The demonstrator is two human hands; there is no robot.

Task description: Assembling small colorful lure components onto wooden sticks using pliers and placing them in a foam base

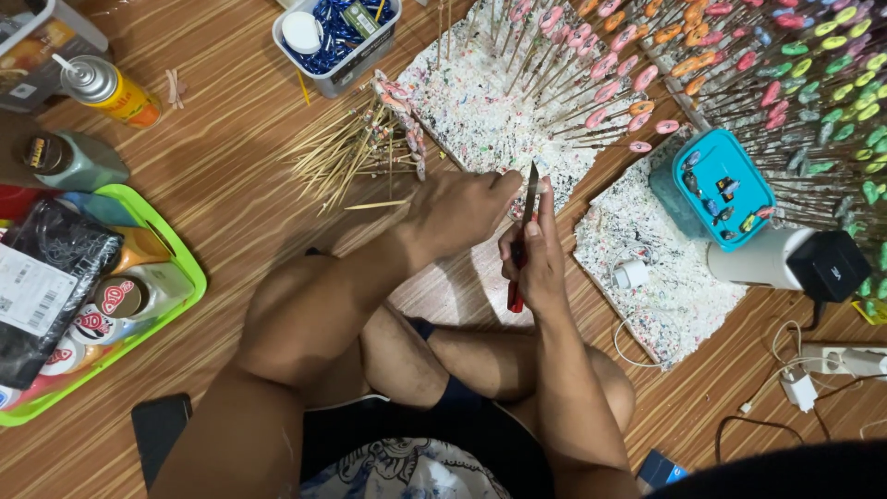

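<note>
right hand [534,257] grips utility knife [523,242] | red handle, grey blade up | left hand [462,211] pinched closed, contents hidden

A black packet [46,296] with a white label [30,298] lies in the green tray [189,268]

red-handled knife [523,242], upright, blade up

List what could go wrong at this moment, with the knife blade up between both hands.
The blade of the red-handled knife in the right hand points up close to the left hand; a slip could nick those fingers.

The painted pieces on sticks stand just past the hands, so a jerk might knock some over.

The loose bamboo sticks by the left forearm could be swept aside.
</note>
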